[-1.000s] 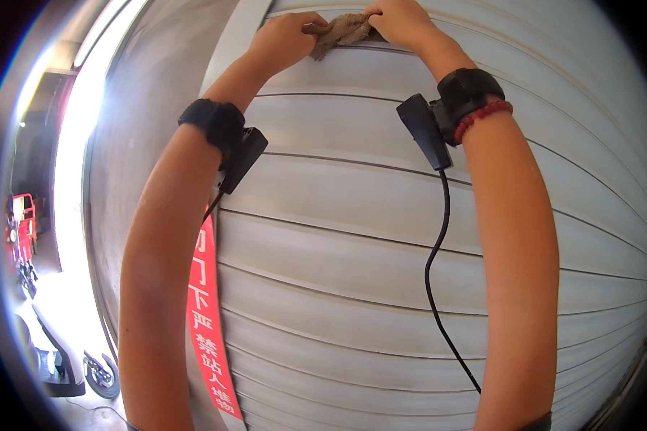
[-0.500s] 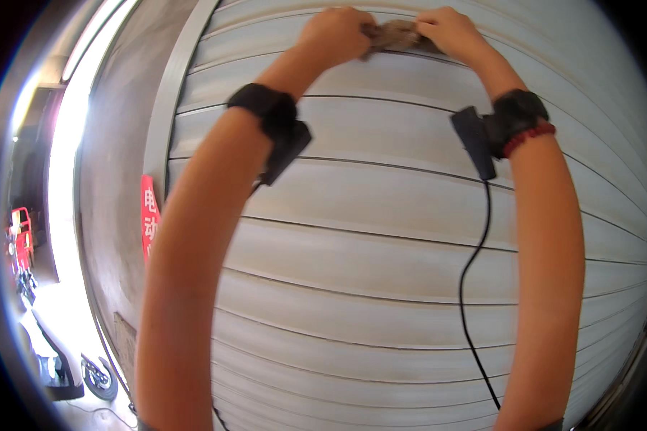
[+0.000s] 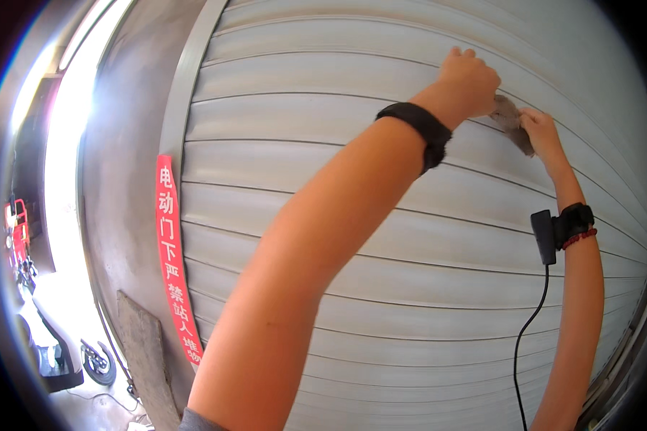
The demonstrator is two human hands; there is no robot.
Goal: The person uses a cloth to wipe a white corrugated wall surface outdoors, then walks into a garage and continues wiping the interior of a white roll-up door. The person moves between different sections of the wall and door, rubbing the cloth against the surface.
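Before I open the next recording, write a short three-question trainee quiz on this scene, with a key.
1. True or false: the left hand and the right hand both touch one crumpled grey-brown cloth.
2. Which edge of the pale grey slatted shutter is the long red strip with white lettering beside? A) left B) right C) top
3. Fill in: the red beaded bracelet is worn on the person's ___ side.

Key: 1 true; 2 A; 3 right.

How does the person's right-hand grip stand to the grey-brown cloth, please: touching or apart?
Touching: the head view shows the right-hand grip pinching the grey-brown cloth at its right edge, with no gap between them.
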